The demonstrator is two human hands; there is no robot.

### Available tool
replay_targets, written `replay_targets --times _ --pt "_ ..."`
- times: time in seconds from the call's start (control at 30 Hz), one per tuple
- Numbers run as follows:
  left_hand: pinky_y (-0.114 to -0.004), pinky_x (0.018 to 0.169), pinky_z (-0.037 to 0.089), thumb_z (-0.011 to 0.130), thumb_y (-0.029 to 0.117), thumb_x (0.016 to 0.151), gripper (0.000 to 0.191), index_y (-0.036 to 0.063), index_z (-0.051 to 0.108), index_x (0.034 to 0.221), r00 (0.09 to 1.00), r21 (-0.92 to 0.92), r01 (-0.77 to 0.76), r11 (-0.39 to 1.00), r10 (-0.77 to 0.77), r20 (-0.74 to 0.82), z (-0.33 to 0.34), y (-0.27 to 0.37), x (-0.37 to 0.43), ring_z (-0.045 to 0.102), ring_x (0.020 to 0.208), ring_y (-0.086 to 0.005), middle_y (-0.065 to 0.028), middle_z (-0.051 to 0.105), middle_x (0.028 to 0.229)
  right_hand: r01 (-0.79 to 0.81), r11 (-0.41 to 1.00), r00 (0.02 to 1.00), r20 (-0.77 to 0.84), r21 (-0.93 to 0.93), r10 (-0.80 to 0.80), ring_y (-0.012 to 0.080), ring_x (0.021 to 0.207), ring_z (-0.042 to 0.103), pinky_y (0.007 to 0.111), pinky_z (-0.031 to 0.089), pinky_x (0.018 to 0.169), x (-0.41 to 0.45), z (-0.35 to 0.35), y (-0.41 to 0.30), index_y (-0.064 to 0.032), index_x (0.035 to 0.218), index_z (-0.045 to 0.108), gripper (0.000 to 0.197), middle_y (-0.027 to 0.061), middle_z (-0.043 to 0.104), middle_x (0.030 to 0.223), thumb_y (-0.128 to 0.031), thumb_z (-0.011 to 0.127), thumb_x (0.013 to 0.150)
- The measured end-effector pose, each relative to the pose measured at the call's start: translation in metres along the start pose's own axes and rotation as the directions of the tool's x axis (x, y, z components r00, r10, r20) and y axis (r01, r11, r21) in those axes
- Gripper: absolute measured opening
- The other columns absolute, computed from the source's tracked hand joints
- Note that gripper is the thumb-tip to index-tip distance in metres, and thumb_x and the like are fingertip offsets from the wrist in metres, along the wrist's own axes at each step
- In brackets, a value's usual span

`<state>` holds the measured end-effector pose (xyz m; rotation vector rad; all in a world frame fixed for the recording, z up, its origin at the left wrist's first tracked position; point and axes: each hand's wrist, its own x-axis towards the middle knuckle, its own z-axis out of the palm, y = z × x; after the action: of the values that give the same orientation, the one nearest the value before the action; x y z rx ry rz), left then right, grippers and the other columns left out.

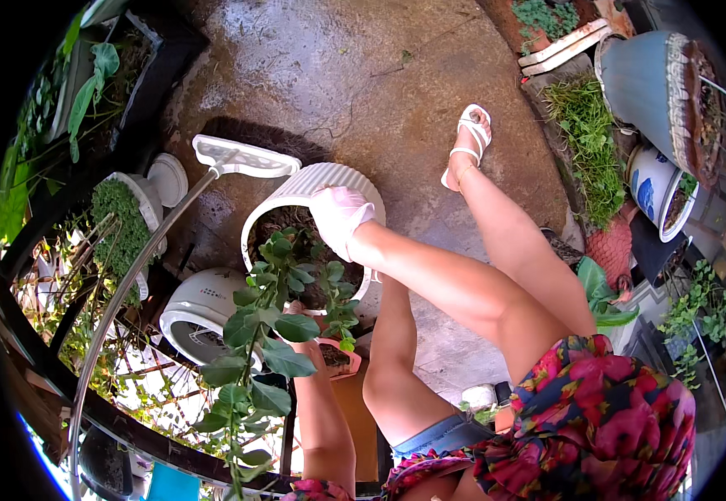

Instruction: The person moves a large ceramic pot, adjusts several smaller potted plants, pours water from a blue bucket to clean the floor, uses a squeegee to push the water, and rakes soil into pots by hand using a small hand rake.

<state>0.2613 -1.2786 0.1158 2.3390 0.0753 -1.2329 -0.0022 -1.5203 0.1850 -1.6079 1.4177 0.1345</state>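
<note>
A white ribbed planter (332,178), holding dark soil and a leafy plant (275,332), is tilted with its mouth facing me. My right hand (341,216), in a thin pale pink glove, holds the planter's upper rim. My left hand (300,322) is at the lower rim, partly hidden by leaves; its fingers cannot be made out clearly. The long stems hang across my left forearm. A white broom head with dark bristles (247,156) lies just beyond the planter, its metal handle (144,257) curving down the left of the view.
A white round pot (206,307) lies tipped beside the planter, near a pedestal pot of small-leaved greenery (122,228). A black railing (169,438) runs along the lower left. My sandalled foot (472,144) stands on wet concrete. Grass, a blue-grey pot (638,87) and a blue-and-white pot (651,188) line the right.
</note>
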Motion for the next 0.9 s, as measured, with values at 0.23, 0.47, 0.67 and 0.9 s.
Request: replay_targets --times 0.23,0.47,0.67,0.9 --pt "-0.022 0.035 0.034 0.057 0.015 0.074 0.01 0.0086 0.051 0.068 0.995 0.189 -0.064 0.98 0.047 0.093 0.145 0.081 -0.027 0.041 0.039 -0.0103 -0.0013 0.048 0.055 -0.091 0.995 0.981 -0.166 0.031 0.095 0.0279 0.065 0.061 0.035 0.049 0.057 0.015 -0.081 0.08 -0.0009 0.073 0.061 0.011 0.0166 0.06 0.067 -0.005 0.052 0.068" --pt "-0.025 0.043 0.044 0.061 0.009 0.07 0.01 0.0026 0.053 0.07 0.975 0.358 -0.222 0.907 0.195 0.109 0.271 0.188 -0.018 0.051 0.049 -0.0133 -0.0065 0.055 0.065 -0.318 0.895 0.897 -0.207 0.311 0.391 0.0298 0.074 0.06 0.036 0.049 0.062 0.046 -0.158 0.146 -0.0003 0.081 0.062 0.017 0.02 0.06 0.078 -0.006 0.048 0.075" --pt "-0.025 0.05 0.043 0.06 0.011 0.069 0.015 0.0017 0.051 0.077 0.929 0.32 -0.355 0.878 0.292 0.229 0.333 0.265 0.002 0.052 0.061 -0.0147 -0.007 0.054 0.072 -0.317 0.643 0.787 -0.184 0.697 0.588 0.0269 0.076 0.061 0.034 0.049 0.064 0.063 -0.193 0.175 0.0004 0.083 0.062 0.018 0.0184 0.061 0.081 -0.006 0.047 0.077" --pt "-0.025 0.072 0.038 0.057 0.004 0.07 0.038 0.003 0.042 0.105 0.781 0.275 -0.588 0.76 0.447 0.436 0.351 0.324 -0.034 0.05 0.084 -0.0152 -0.007 0.052 0.095 -0.419 0.756 0.732 -0.304 0.503 0.609 0.028 0.079 0.061 0.033 0.049 0.068 0.085 -0.158 0.162 -0.0029 0.08 0.064 0.016 0.0178 0.061 0.079 -0.01 0.054 0.07"
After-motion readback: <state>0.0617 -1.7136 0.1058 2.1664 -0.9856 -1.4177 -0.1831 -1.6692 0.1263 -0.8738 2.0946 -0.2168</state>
